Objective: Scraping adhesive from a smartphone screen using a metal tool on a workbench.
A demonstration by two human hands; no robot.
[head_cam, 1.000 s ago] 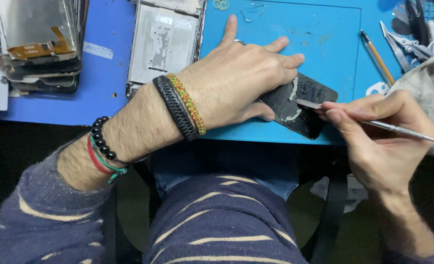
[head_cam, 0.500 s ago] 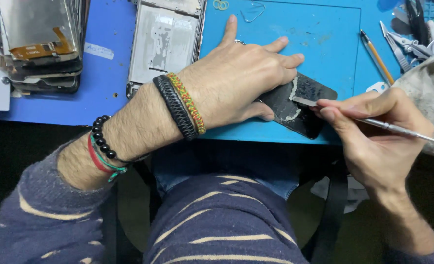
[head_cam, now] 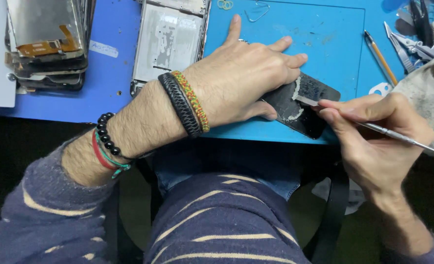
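1. Phone panel, dark, flat, lies tilted on the teal work mat near the mat's front edge, w/ a pale curved strip of residue across its face.
2. Left hand lies palm-down over the panel's left part, fingers spread and flat, pressing it to the mat; nothing gripped. Thumb runs along the panel's near edge.
3. Right hand is closed in a pen-type pinch on a thin metal spudger; flat tip touches the panel by the pale residue, shaft runs out to the right past the hand.
4. Left wrist carries a black braided band and a multicolour woven band side by side; further up the forearm, a black bead bracelet plus red and green cords.
5. Just left of the mat on the blue bench: an opened phone frame, grey inner side up, partly under the left hand's wrist area.
6. Far left: stack of screen assemblies, top one w/ an orange flex cable.
7. Right of the mat's clear area: a pencil-like tool lying at an angle; beyond it, tweezers and other metal tools in a cluster at the top right corner.
8. Grey cloth sits at the right edge, behind the right hand.
9. Small rubber bands and a bent wire clip lie at the mat's far edge.
10. Below the bench edge: person's lap, navy sweater w/ tan stripes.
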